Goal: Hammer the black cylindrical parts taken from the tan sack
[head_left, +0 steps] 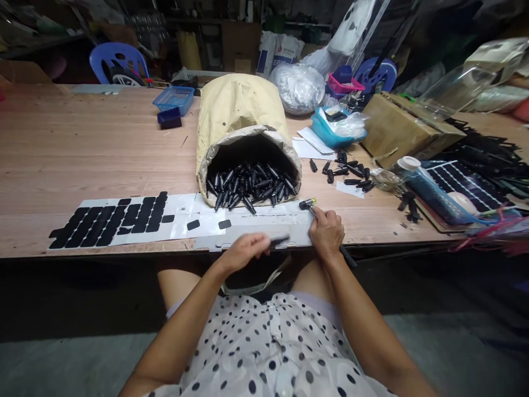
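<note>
My left hand [244,251] is closed on a small black piece [280,241] at the near edge of the wooden table [82,160]. My right hand [326,231] grips a small hammer [308,205] with its head resting over the white sheet [264,226]. Right behind both hands a yellow sack [235,110] lies on its side, its mouth full of black pieces [250,184].
A white sheet with rows of black pads [111,220] lies at the left. Loose black pieces [347,171], a blue tray [336,129], a cardboard box [405,129] and solar panels [467,184] stand at the right. A blue basket [173,99] is further back.
</note>
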`<state>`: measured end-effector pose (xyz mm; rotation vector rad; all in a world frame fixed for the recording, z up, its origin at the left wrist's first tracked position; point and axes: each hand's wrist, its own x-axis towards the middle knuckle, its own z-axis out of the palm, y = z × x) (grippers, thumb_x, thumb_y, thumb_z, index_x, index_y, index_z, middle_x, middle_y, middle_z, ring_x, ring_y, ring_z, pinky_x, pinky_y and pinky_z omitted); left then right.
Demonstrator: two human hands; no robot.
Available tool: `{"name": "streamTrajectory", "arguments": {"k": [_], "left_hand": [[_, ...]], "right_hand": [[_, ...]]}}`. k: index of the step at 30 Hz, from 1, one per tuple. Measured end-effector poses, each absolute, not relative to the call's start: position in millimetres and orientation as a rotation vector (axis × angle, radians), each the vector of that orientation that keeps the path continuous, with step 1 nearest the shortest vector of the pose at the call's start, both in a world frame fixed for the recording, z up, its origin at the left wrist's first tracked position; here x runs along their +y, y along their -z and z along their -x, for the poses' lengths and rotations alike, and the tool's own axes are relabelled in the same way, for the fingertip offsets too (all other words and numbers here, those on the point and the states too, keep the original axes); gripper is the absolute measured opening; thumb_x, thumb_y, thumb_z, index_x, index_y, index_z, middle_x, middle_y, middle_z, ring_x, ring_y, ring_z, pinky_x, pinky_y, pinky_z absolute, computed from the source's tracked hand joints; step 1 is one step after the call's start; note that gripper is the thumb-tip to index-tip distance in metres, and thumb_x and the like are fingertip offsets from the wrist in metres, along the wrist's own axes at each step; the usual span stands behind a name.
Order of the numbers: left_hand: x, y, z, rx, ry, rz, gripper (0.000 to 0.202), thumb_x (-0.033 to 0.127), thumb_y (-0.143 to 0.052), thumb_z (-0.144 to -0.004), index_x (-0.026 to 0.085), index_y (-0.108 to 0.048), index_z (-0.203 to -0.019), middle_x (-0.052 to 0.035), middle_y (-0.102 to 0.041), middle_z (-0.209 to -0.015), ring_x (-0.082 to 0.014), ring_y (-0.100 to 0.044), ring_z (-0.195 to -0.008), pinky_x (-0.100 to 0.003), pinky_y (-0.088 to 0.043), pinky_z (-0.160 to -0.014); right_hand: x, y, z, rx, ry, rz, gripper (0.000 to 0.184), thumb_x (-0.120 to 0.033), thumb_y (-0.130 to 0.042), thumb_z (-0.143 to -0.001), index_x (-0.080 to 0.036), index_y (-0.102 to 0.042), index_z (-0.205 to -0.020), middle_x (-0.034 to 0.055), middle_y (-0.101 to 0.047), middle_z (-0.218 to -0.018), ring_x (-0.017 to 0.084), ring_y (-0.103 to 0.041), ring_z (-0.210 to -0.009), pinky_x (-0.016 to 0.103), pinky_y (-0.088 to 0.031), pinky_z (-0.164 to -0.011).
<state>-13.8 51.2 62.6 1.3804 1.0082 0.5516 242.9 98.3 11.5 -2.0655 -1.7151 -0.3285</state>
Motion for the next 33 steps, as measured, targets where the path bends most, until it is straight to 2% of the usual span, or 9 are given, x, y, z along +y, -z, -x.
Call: {"name": "streamTrajectory", "arguments": {"k": [3, 6, 9, 12, 15, 20, 23, 27, 33], "left_hand": [[24.3, -44.2, 29.2, 0.859, -0.154, -1.282, 0.038, 0.055, -0.065, -0.075, 0.018, -0.063, -0.082, 0.0016, -0.062, -0.069, -0.0113, -0.049, -0.058, -0.025, -0.041, -0.060], [16.6, -4.4, 40.8, 1.156, -0.081, -1.235, 0.032, 0.051, -0.063, -0.077, 0.019, -0.063, -0.079, 0.0021, -0.061, -0.065, -0.0128, -0.052, -0.059, -0.025, -0.042, -0.061], [25.8, 33.1, 43.6, 1.528, -0.043, -1.268, 0.030, 0.050, -0.060, -0.081, 0.022, -0.068, -0.085, -0.0009, -0.068, -0.072, -0.0189, -0.063, -0.071, -0.028, -0.046, -0.067], [34.4, 46.6, 39.2, 1.715, -0.021, -1.334, 0.030, 0.045, -0.063, -0.080, 0.025, -0.070, -0.101, -0.0056, -0.075, -0.095, -0.0262, -0.068, -0.096, -0.031, -0.049, -0.076], [29.2, 25.6, 33.1, 1.632, -0.041, -1.506, 0.033, 0.039, -0.064, -0.079, 0.027, -0.071, -0.109, -0.0076, -0.076, -0.107, -0.0281, -0.067, -0.106, -0.031, -0.049, -0.079], [22.9, -58.3, 20.4, 1.089, -0.133, -1.730, 0.025, 0.044, -0.060, -0.082, 0.023, -0.074, -0.085, -0.0013, -0.074, -0.076, -0.0186, -0.067, -0.072, -0.026, -0.045, -0.063], [52.5, -87.8, 9.4, 1.416, -0.425, -1.748, 0.033, 0.047, -0.055, -0.088, 0.020, -0.070, -0.078, -0.0037, -0.072, -0.073, -0.0191, -0.064, -0.067, -0.028, -0.045, -0.062], [112.1, -76.7, -2.7, 2.107, -0.673, -1.710, 0.021, 0.037, -0.058, -0.087, 0.019, -0.069, -0.082, -0.0115, -0.072, -0.080, -0.0285, -0.068, -0.082, -0.036, -0.049, -0.072], [134.9, -56.2, 7.3, 2.272, -0.432, -1.650, 0.016, 0.033, -0.067, -0.075, 0.018, -0.070, -0.078, -0.0175, -0.072, -0.085, -0.0377, -0.068, -0.088, -0.043, -0.050, -0.072]], "right_hand": [[97.6, -11.2, -240.0, -1.721, 0.361, 2.073, 0.034, -0.015, -0.051, -0.089, -0.023, -0.073, -0.113, 0.0077, -0.053, -0.087, 0.020, -0.041, -0.081, 0.030, -0.023, -0.064], [98.5, -11.6, -238.7, -1.728, 0.375, 2.080, 0.033, -0.015, -0.051, -0.089, -0.023, -0.072, -0.114, 0.0079, -0.053, -0.088, 0.021, -0.041, -0.082, 0.030, -0.023, -0.064], [99.0, -11.0, -238.5, -1.729, 0.378, 2.079, 0.033, -0.015, -0.051, -0.088, -0.023, -0.071, -0.113, 0.0080, -0.053, -0.088, 0.021, -0.041, -0.083, 0.030, -0.024, -0.064], [98.9, -10.0, -239.1, -1.728, 0.362, 2.069, 0.034, -0.016, -0.051, -0.087, -0.023, -0.071, -0.114, 0.0082, -0.053, -0.089, 0.021, -0.041, -0.083, 0.031, -0.025, -0.065], [98.6, -9.2, -239.8, -1.730, 0.350, 2.053, 0.035, -0.016, -0.050, -0.088, -0.023, -0.071, -0.114, 0.0091, -0.053, -0.089, 0.022, -0.042, -0.084, 0.032, -0.027, -0.065], [98.4, -8.0, -239.2, -1.720, 0.368, 2.027, 0.034, -0.016, -0.048, -0.088, -0.022, -0.071, -0.113, 0.0101, -0.054, -0.089, 0.024, -0.043, -0.085, 0.032, -0.027, -0.065], [98.9, -7.6, -238.4, -1.716, 0.359, 2.023, 0.034, -0.017, -0.048, -0.088, -0.022, -0.071, -0.113, 0.0101, -0.054, -0.089, 0.024, -0.043, -0.085, 0.032, -0.027, -0.065], [99.7, -8.4, -236.9, -1.718, 0.327, 2.037, 0.034, -0.017, -0.049, -0.089, -0.022, -0.071, -0.114, 0.0097, -0.054, -0.088, 0.023, -0.043, -0.085, 0.032, -0.028, -0.065], [99.7, -9.8, -232.8, -1.728, 0.305, 2.058, 0.035, -0.017, -0.049, -0.090, -0.022, -0.070, -0.116, 0.0095, -0.054, -0.089, 0.023, -0.043, -0.086, 0.032, -0.029, -0.066]]}}
